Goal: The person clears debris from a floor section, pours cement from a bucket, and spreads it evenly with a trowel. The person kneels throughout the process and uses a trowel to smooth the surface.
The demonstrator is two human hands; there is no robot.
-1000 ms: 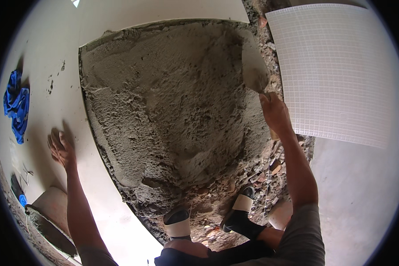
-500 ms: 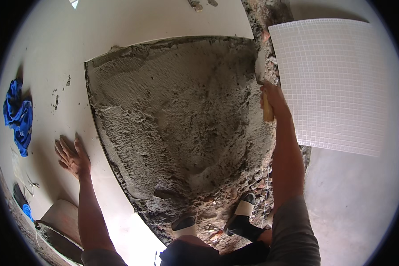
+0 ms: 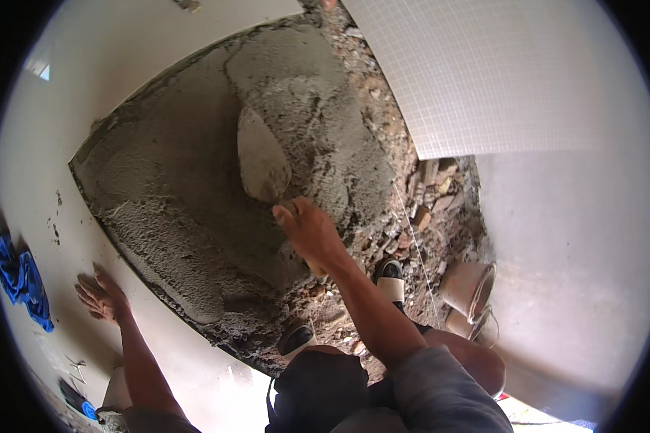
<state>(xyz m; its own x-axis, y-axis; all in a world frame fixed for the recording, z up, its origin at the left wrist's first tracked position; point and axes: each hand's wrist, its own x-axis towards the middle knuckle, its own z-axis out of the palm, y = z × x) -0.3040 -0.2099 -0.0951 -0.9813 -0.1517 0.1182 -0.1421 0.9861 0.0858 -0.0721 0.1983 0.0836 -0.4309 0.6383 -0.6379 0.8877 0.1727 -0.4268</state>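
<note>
My right hand [image 3: 312, 234] is closed round the handle of a trowel [image 3: 262, 160], whose end shows below the fist. The trowel's broad grey blade lies over the middle of a wet grey mortar bed [image 3: 169, 162] and points away from me. Smooth patches and rough, lumpy ones both show in the mortar. My left hand [image 3: 104, 297] rests on the pale floor tiles [image 3: 72, 238] left of the bed, fingers spread and holding nothing.
A large sheet with a grid pattern [image 3: 483, 86] is at the upper right. Broken rubble [image 3: 440, 198] and a taut string [image 3: 420, 256] run along the bed's right side. Buckets [image 3: 468, 285] stand beyond them. A blue cloth [image 3: 23, 283] lies at far left.
The trowel has gone from the mortar's right edge to its middle, with its blade now in full sight. The whole view has turned, bringing buckets into sight. My left hand stays on the tiles.
</note>
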